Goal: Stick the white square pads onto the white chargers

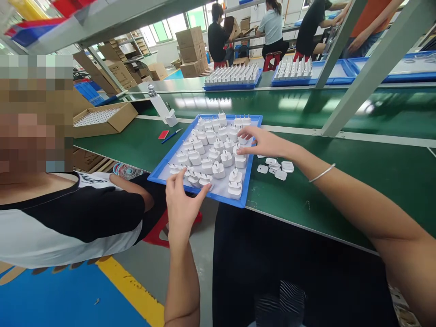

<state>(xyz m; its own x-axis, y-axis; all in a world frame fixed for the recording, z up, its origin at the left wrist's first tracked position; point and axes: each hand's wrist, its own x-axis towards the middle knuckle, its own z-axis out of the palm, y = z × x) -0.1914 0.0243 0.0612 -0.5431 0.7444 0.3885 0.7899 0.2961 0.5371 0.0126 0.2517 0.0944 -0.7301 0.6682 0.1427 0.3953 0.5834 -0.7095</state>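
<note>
The green counter [374, 159] has open room beyond the right forearm. The blue tray [248, 184] lies between the hands, its near rim along the counter's edge. The left hand [184, 204] and right hand [260, 141] have fingers and thumbs parted over white plugs [214, 154], contact unclear. Loose caps [281, 175] lie just below the right wrist.

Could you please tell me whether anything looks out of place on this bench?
The flat white pieces lie in a loose, overlapping heap on the green bench beside the blue tray, whereas the white plugs mostly stand prongs-up inside it.
</note>
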